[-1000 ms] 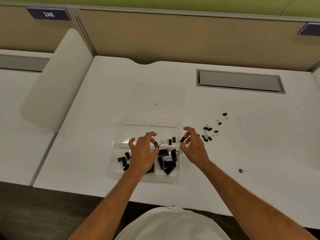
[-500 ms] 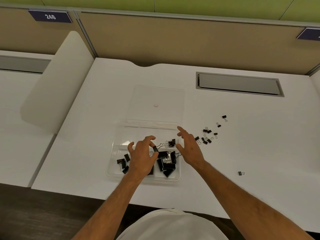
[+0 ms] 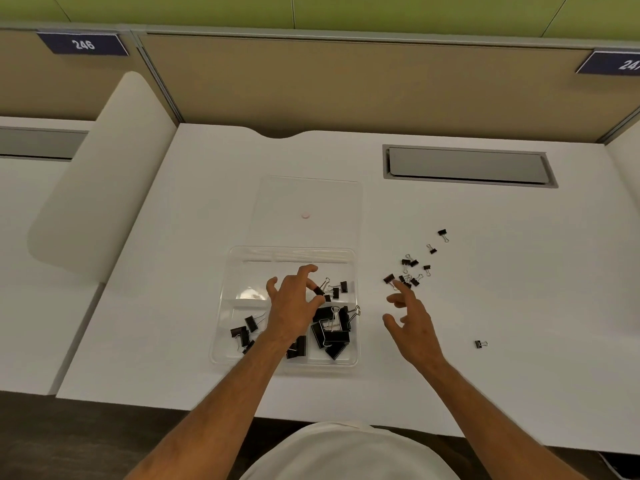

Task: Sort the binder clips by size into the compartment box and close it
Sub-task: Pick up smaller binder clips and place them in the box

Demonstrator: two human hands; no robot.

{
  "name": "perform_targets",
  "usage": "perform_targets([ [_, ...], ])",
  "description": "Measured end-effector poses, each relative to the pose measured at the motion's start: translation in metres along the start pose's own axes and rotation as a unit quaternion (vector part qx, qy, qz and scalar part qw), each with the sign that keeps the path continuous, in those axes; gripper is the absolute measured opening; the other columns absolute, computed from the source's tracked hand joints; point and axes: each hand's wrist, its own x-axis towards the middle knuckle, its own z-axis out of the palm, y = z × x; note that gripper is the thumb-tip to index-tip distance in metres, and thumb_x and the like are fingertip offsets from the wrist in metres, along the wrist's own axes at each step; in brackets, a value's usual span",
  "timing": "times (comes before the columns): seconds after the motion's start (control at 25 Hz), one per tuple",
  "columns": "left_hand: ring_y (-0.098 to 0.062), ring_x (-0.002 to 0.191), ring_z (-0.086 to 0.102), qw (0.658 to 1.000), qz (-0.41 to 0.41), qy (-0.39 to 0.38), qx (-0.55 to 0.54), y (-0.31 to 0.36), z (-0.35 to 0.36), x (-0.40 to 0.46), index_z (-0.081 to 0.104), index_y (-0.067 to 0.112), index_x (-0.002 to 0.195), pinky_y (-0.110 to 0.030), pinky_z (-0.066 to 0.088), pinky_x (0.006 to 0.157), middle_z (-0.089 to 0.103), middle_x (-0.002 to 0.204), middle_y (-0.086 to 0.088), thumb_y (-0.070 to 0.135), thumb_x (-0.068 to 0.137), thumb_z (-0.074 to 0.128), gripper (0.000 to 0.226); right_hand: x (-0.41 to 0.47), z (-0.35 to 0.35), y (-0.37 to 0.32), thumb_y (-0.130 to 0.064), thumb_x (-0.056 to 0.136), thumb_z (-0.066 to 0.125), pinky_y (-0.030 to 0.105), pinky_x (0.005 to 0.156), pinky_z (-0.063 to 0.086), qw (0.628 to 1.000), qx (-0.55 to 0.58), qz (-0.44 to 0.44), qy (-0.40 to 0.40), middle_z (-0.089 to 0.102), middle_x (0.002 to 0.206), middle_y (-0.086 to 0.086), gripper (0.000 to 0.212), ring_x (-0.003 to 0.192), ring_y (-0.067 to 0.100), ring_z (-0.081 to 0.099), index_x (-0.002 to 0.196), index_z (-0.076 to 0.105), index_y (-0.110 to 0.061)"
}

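1. Bare forearms reach forward from the bottom edge over the white desk [image 3: 173, 341].
2. Clear compartment box [image 3: 221, 341] sits at the near middle of the desk, its lid [image 3: 308, 199] lying flat behind it, hinged open.
3. Left hand [image 3: 291, 306] hovers over the box, palm down, fingers curled; thumb and a fingertip pinch a small black clip [image 3: 318, 291] above the far right compartment.
4. Large clips [image 3: 332, 336] piled in the near right compartment; medium clips [image 3: 244, 332] in the near left; a few small ones [image 3: 337, 289] in the far right.
5. Right hand [image 3: 414, 323] off the box's right side, palm down, fingers spread and loose, holding nothing, index pointing at the loose clips.
6. Loose small clips [image 3: 412, 271] scattered on the desk just beyond that hand; one stray clip [image 3: 480, 344] well to the right.
7. Grey cable tray [image 3: 467, 166] at far right; tan partition behind with plate 246 [image 3: 83, 44].
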Motion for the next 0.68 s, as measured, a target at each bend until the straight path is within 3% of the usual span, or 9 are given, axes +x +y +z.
perform_targets([
  [0.44, -0.003, 0.111, 0.049, 0.999, 0.024, -0.018, 0.041, 0.003, 0.018, 0.02, 0.043, 0.038, 0.133, -0.043, -0.003, 0.115, 0.057, 0.102, 0.018, 0.036, 0.085, 0.071, 0.055, -0.005, -0.003, 0.022, -0.015, 0.09, 0.065, 0.034, 0.09, 0.05, 0.999, -0.019, 0.027, 0.013, 0.058, 0.114, -0.016, 0.063, 0.11, 0.007, 0.05, 0.143, 0.038, -0.036],
  [0.56, -0.002, 0.112, 0.048, 0.999, 0.031, -0.002, 0.029, 0.004, 0.013, 0.014, 0.045, 0.039, 0.133, -0.04, -0.003, 0.115, 0.058, 0.105, 0.02, 0.037, 0.085, 0.072, 0.055, 0.01, -0.008, 0.023, -0.015, 0.09, 0.065, 0.026, 0.082, 0.044, 0.998, -0.046, 0.037, 0.019, 0.058, 0.115, -0.013, 0.06, 0.11, 0.011, 0.048, 0.143, 0.041, -0.03],
  [0.68, 0.001, 0.113, 0.047, 0.999, 0.041, 0.012, 0.022, 0.001, 0.005, 0.004, 0.044, 0.038, 0.134, -0.039, -0.001, 0.115, 0.055, 0.113, 0.023, 0.039, 0.084, 0.073, 0.057, 0.034, -0.013, 0.027, -0.016, 0.088, 0.067, 0.031, 0.085, 0.045, 0.996, -0.08, 0.044, 0.02, 0.057, 0.122, -0.006, 0.063, 0.122, 0.015, 0.04, 0.145, 0.041, -0.022],
])
